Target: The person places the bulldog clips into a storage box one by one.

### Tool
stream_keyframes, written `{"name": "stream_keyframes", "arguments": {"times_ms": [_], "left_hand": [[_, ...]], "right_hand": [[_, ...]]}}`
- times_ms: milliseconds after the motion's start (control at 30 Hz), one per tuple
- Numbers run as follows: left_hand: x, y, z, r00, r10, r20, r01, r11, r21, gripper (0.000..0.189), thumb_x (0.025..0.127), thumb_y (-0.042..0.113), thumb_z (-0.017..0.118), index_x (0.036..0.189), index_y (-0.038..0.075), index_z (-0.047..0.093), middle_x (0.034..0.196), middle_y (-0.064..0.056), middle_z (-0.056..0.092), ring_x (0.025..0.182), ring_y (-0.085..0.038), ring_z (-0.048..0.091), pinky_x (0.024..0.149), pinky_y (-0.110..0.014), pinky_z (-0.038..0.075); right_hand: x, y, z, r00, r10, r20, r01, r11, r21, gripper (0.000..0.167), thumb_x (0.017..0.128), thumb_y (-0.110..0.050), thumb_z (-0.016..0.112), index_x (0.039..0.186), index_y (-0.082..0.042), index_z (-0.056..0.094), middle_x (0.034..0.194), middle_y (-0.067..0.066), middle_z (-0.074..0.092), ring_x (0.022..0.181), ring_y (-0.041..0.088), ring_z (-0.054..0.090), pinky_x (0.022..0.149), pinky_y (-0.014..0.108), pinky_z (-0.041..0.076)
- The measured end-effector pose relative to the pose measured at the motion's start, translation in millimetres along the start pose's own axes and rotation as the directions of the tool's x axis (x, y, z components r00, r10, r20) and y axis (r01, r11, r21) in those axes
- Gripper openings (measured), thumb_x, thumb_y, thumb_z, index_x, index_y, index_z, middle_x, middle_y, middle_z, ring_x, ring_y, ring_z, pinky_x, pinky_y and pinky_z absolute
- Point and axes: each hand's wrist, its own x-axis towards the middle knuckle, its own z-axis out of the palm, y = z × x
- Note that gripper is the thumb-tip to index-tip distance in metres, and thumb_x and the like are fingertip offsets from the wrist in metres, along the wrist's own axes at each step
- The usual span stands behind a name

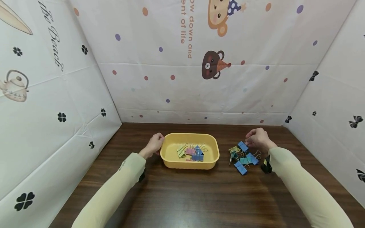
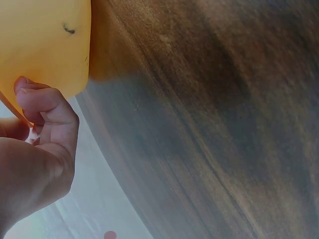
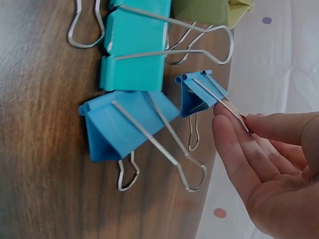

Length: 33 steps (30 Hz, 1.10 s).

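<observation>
Yellow plastic tray point(image 1: 183, 165) at centre frame; lime-green, pink and blue binder clips point(image 1: 197, 157) inside; blue, teal and olive binder clips point(image 1: 245, 161) at right. Dark-brown wood-grain tabletop point(image 1: 182, 196), pale cream sleeves point(image 1: 114, 186), white backdrop point(image 1: 228, 95) dotted orange and purple, black clovers point(image 1: 24, 201) at left.

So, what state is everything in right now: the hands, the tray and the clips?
Yellow tray: upright, uncovered.
Clips inside it: lying jumbled.
Left hand: gripping the tray's left side.
Blue clip: held by one wire handle; unclear whether lifted.
Right hand: pinching that handle.
Loose clips: bunched together on the table.
</observation>
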Motion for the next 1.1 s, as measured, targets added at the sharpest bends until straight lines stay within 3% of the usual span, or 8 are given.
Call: {"name": "stream_keyframes", "arguments": {"times_ms": [367, 633, 933, 1100], "left_hand": [[0.9, -1.6, 0.0, 1.0, -0.005, -0.003, 0.005, 1.0, 0.001, 0.027, 0.105, 0.021, 0.039, 0.113, -0.001, 0.051, 0.09, -0.021, 0.056, 0.053, -0.016, 0.048, 0.042, -0.026, 0.045], [0.0, 0.5, -0.2, 1.0, 0.001, -0.007, -0.001, 1.0, 0.002, 0.026, 0.105, 0.02, 0.038, 0.112, -0.001, 0.051, 0.091, -0.02, 0.056, 0.054, -0.015, 0.048, 0.042, -0.025, 0.045], [-1.9, 2.4, -0.9, 1.0, 0.017, 0.0, -0.017, 1.0, 0.012, 0.027, 0.104, 0.019, 0.038, 0.113, -0.004, 0.051, 0.081, -0.018, 0.056, 0.046, -0.014, 0.045, 0.041, -0.026, 0.043], [-1.3, 1.8, -0.6, 1.0, 0.012, -0.001, -0.012, 1.0, 0.011, 0.028, 0.104, 0.02, 0.038, 0.113, -0.003, 0.051, 0.083, -0.019, 0.056, 0.047, -0.014, 0.045, 0.042, -0.026, 0.043]], "right_hand": [[-0.1, -19.9, 5.0, 0.999, -0.037, 0.008, 0.037, 0.999, -0.021, 0.023, 0.095, 0.0, 0.053, 0.11, 0.018, 0.056, 0.093, 0.029, 0.07, 0.079, 0.033, 0.072, 0.072, 0.043, 0.06], [6.0, -32.2, 11.5, 0.997, -0.077, 0.009, 0.077, 0.996, -0.043, 0.022, 0.096, -0.001, 0.054, 0.109, 0.016, 0.058, 0.097, 0.03, 0.069, 0.078, 0.028, 0.073, 0.07, 0.037, 0.06], [8.6, -56.7, 23.1, 0.993, -0.114, 0.025, 0.114, 0.993, 0.032, 0.023, 0.096, 0.0, 0.052, 0.111, 0.016, 0.056, 0.099, 0.031, 0.068, 0.081, 0.031, 0.073, 0.08, 0.049, 0.057], [10.2, -71.1, 30.3, 0.991, -0.132, 0.023, 0.132, 0.991, 0.029, 0.023, 0.095, 0.0, 0.055, 0.111, 0.016, 0.057, 0.1, 0.031, 0.068, 0.08, 0.03, 0.073, 0.08, 0.047, 0.058]]}}
